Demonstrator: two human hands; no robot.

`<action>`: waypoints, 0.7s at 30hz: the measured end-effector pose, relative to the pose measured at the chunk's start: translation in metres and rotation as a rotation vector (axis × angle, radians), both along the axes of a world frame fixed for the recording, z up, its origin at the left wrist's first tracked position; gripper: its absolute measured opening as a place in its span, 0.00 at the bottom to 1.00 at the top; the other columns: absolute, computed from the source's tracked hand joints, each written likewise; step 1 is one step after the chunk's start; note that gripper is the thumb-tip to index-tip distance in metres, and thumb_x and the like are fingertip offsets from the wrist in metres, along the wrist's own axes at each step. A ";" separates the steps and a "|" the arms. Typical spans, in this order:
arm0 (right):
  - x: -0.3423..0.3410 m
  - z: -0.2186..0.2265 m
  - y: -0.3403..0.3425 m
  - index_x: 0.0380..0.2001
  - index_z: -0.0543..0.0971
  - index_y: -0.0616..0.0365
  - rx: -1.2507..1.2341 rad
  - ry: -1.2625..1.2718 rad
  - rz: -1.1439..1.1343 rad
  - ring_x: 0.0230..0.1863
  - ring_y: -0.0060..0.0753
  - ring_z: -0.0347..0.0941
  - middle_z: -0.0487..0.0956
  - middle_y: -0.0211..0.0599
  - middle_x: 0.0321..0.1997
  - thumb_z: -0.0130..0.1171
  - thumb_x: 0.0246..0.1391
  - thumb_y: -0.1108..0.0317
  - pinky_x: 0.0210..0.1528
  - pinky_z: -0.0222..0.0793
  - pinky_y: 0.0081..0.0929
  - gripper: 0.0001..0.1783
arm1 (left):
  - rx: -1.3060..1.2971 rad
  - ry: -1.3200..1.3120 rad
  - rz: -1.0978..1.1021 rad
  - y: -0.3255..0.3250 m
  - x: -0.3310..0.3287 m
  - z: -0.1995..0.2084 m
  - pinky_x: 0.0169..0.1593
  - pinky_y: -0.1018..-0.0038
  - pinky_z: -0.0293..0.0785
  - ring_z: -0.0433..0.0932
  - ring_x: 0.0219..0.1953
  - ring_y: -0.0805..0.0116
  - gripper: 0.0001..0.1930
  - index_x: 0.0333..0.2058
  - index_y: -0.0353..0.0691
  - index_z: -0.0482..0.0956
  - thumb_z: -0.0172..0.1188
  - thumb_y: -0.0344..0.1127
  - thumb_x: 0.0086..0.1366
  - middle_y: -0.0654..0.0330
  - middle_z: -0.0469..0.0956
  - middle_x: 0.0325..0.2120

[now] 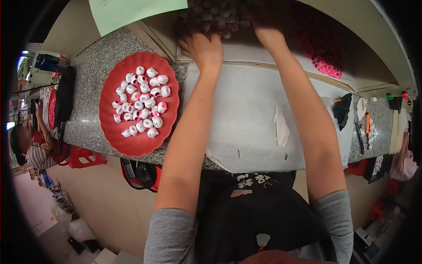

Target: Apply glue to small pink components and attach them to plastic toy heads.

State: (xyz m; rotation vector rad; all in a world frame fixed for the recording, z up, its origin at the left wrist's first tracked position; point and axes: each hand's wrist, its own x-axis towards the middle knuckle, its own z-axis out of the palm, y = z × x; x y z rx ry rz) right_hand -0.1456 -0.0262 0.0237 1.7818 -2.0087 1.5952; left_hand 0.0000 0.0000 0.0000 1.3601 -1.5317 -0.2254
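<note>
1. Spillage is the likeliest trouble: both hands reach far forward into a heap of small pale pieces (215, 17) at the back of the desk (90, 66), and a hasty scoop could, I judge, send loose ones rolling over the white sheet (246, 114) toward the near edge.
2. Left hand (203, 48) lies knuckles-up at the heap's near rim, fingers curled down among the pieces; whether it holds any I cannot tell.
3. Right hand (263, 20) is buried in the heap at the top of the view (only wrist and part of the back show), so its grip cannot be told either.
4. Red tray (110, 127), just left of the left forearm, carries finished white-and-pink beads (141, 101) piled in its middle; a swinging elbow could knock it, since it sits near the desk's front edge.
5. A heap of pink rings (327, 61) lies to the right, well apart from the pale heap.
6. Speckled grey stone forms the desk, with a crumpled paper scrap (281, 127) on the sheet and a green paper (132, 11) at the back left.
7. Around it: a beige floor, red stools, and other people seated at far left and far right.
</note>
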 end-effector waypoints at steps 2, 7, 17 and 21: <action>-0.049 -0.032 -0.047 0.36 0.71 0.56 -0.087 0.359 -0.111 0.40 0.40 0.65 0.70 0.47 0.37 0.42 0.46 0.54 0.42 0.59 0.33 0.20 | -0.021 0.037 0.010 0.003 -0.013 -0.005 0.50 0.55 0.43 0.52 0.47 0.48 0.30 0.49 0.43 0.55 0.50 0.37 0.44 0.48 0.56 0.46; -0.015 -0.002 -0.070 0.36 0.70 0.58 0.039 0.408 -0.097 0.34 0.35 0.66 0.71 0.42 0.33 0.36 0.50 0.55 0.36 0.60 0.28 0.20 | 0.025 -0.074 0.058 0.004 -0.007 -0.010 0.51 0.51 0.41 0.51 0.47 0.40 0.22 0.41 0.34 0.62 0.49 0.37 0.45 0.40 0.56 0.43; -0.050 -0.018 -0.094 0.37 0.68 0.59 0.388 -0.181 0.058 0.29 0.31 0.67 0.71 0.36 0.30 0.40 0.49 0.53 0.28 0.62 0.24 0.21 | 0.033 0.023 -0.005 0.000 -0.012 0.003 0.52 0.50 0.38 0.48 0.49 0.36 0.28 0.42 0.35 0.63 0.53 0.49 0.46 0.39 0.54 0.45; -0.007 -0.032 -0.062 0.40 0.67 0.61 0.289 -0.150 0.343 0.44 0.33 0.62 0.69 0.40 0.41 0.42 0.48 0.56 0.46 0.56 0.23 0.21 | -0.023 -0.132 0.021 0.002 -0.008 -0.002 0.51 0.50 0.41 0.47 0.51 0.40 0.26 0.42 0.48 0.66 0.55 0.51 0.44 0.46 0.54 0.48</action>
